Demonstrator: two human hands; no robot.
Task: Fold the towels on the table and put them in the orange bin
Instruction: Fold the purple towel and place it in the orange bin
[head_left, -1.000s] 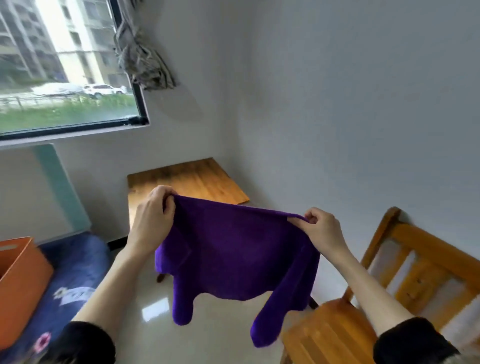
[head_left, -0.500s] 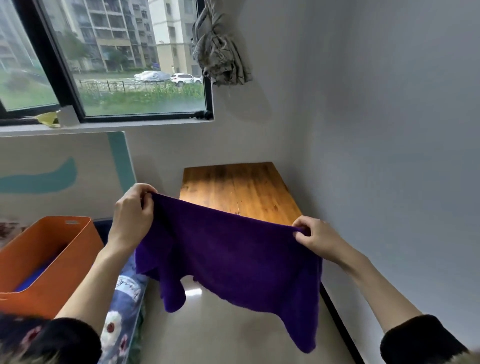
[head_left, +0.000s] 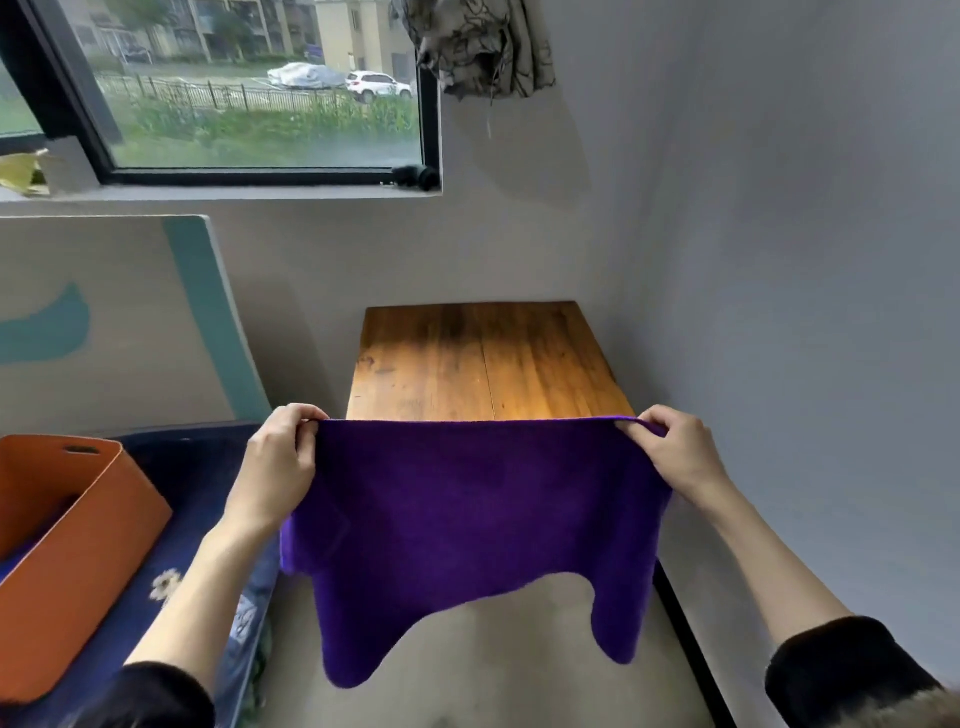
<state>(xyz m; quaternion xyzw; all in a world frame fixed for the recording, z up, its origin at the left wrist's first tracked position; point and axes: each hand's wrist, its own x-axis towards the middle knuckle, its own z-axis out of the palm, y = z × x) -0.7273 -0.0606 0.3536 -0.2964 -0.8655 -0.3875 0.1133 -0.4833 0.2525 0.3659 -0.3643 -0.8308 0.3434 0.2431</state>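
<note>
A: While the purple towel (head_left: 467, 525) hangs in the air, note the grip. Left hand (head_left: 275, 467) pinches the top left corner, fingers curled over the hem. Right hand (head_left: 675, 457) pinches the top right corner the same way.

B: Long axis?

A: The top edge runs straight across, left to right, pulled taut between the two hands. The cloth drops down from that edge, toward the person and the floor. Neither hand is nearer; they sit level, well apart, one at each end.

B: Where is it relative to the table?

A: Held in front of the near edge of the wooden table (head_left: 488, 358), not touching it as far as I can tell. The visible tabletop shows bare wood beyond the hem.

B: Towel condition?

A: Deep purple, plush nap. Looks already doubled: a layered flap shows at the lower left, and the bottom edge is uneven, two lobes hanging lower with a scooped gap between. Limp, will sag wherever unsupported.

B: The bin?

A: Orange bin (head_left: 78, 551) sits low to the left, on a dark blue floral cover, open top. Left hand is the closer one to it.

B: Judgement?

A: Folding under way, likely. Next fold probably brings the two corners together, so level hands matter.
</note>
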